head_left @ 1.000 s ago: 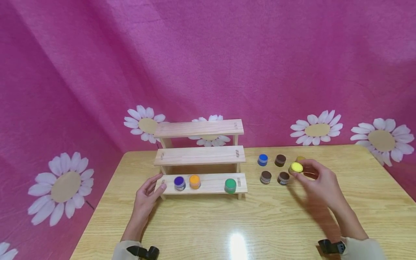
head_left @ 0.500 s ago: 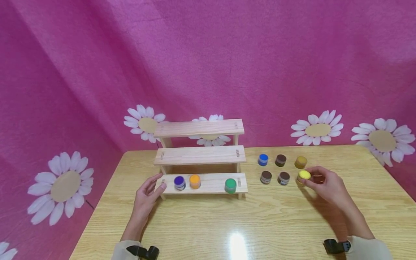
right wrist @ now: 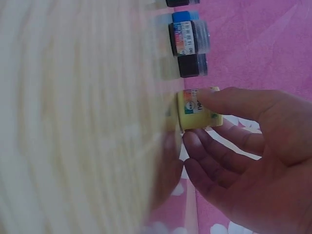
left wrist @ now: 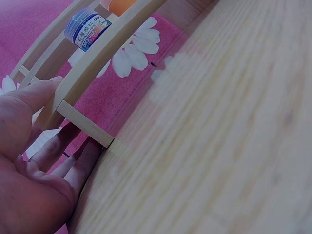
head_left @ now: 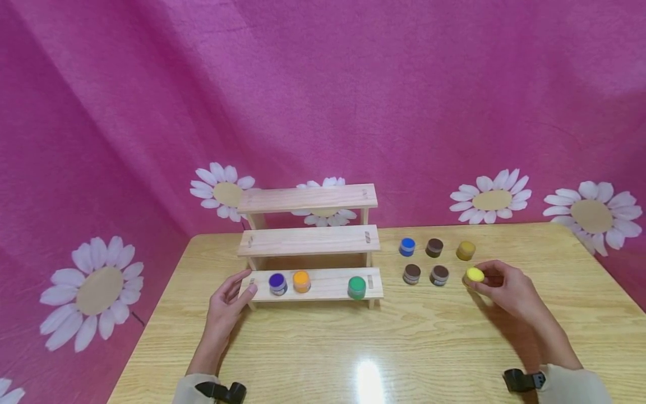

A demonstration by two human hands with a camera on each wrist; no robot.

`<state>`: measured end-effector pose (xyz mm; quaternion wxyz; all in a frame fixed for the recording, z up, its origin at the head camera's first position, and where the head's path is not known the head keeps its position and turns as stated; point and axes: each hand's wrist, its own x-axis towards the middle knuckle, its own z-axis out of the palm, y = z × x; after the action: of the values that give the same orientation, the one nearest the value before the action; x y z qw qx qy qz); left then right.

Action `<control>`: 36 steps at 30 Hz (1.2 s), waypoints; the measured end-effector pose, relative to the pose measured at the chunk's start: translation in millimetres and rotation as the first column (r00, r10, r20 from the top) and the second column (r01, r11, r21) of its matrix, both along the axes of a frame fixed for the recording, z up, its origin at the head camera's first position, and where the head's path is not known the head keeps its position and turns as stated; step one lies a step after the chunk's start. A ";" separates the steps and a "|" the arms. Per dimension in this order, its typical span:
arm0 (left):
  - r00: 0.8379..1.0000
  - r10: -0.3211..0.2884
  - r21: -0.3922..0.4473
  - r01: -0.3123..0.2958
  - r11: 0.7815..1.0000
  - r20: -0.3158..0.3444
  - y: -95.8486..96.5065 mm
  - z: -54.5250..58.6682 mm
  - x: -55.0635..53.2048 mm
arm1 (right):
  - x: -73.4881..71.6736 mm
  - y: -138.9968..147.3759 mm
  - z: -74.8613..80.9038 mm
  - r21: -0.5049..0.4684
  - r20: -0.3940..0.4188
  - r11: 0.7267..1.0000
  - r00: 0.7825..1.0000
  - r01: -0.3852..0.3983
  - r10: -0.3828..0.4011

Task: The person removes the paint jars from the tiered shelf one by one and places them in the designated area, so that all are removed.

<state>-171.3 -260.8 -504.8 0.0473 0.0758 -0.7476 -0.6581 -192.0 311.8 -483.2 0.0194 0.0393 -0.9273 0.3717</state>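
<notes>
On the surface (head_left: 303,342) and the wooden rack (head_left: 309,241), in the head view, nine jars are distributed. The purple jar (head_left: 278,284), orange jar (head_left: 301,282) and green jar (head_left: 356,288) are carried by the rack's lowest shelf (head_left: 330,279); the blue jar (head_left: 407,247), ochre jar (head_left: 466,251) and three dark jars (head_left: 439,275) are grouped beside the rack. The yellow jar (head_left: 474,275) is held by the right hand (head_left: 507,289) just in front of the ochre jar, so that two rows of three are outlined.

In the left wrist view, the shelf's end is clasped in the grip of the left hand (head_left: 226,303), with the thumb laid on top.

In the right wrist view, the yellow jar is pinched between thumb and fingers, its base near the surface; contact cannot be confirmed. Eight jars are judged to be placed; only the yellow jar's release is left.
</notes>
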 end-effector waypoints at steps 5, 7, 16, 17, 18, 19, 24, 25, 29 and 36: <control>1.000 -0.003 -0.012 0.003 1.000 0.007 0.5 2.7 0.8 | 1.7 0.3 6.8 -0.015 -0.022 1.000 0.999 -0.025 0.025; 1.000 -0.002 -0.017 0.002 1.000 0.009 0.4 3.0 1.2 | 2.9 -0.6 11.0 -0.023 -0.056 0.999 0.998 -0.029 0.028; 1.000 0.020 -0.004 -0.020 1.000 0.023 1.3 1.7 0.3 | 7.8 -17.6 31.5 -0.104 -0.238 0.992 0.970 -0.074 0.048; 0.999 0.021 -0.003 -0.021 1.000 0.025 1.5 1.8 0.4 | 8.3 -20.9 33.3 -0.113 -0.252 0.990 0.966 -0.085 0.054; 0.999 0.022 -0.003 -0.022 1.000 0.026 1.7 1.8 0.3 | 8.8 -24.4 35.3 -0.126 -0.261 0.988 0.963 -0.095 0.059; 0.999 0.022 -0.006 -0.022 1.000 0.027 1.8 2.1 0.6 | 8.9 -27.8 36.4 -0.135 -0.271 0.985 0.960 -0.105 0.065; 1.000 0.017 0.008 -0.018 1.000 0.019 1.5 1.8 0.9 | 9.8 -45.4 39.8 -0.160 -0.294 0.977 0.951 -0.142 0.090; 1.000 0.016 0.012 -0.016 1.000 0.016 1.2 1.6 1.2 | 10.5 -49.2 40.1 -0.163 -0.295 0.975 0.951 -0.149 0.096; 1.000 0.012 0.014 -0.012 1.000 0.011 0.2 0.5 1.7 | 14.1 -66.7 41.2 -0.197 -0.299 0.962 0.946 -0.189 0.125; 1.000 0.010 -0.012 -0.010 1.000 0.011 0.6 1.1 0.7 | 15.8 -95.2 39.8 -0.281 -0.325 0.919 0.929 -0.275 0.178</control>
<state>-170.6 -260.2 -503.6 0.0471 0.0828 -0.7516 -0.6528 -176.2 216.6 -443.4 0.1191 0.1984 -0.8299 0.5077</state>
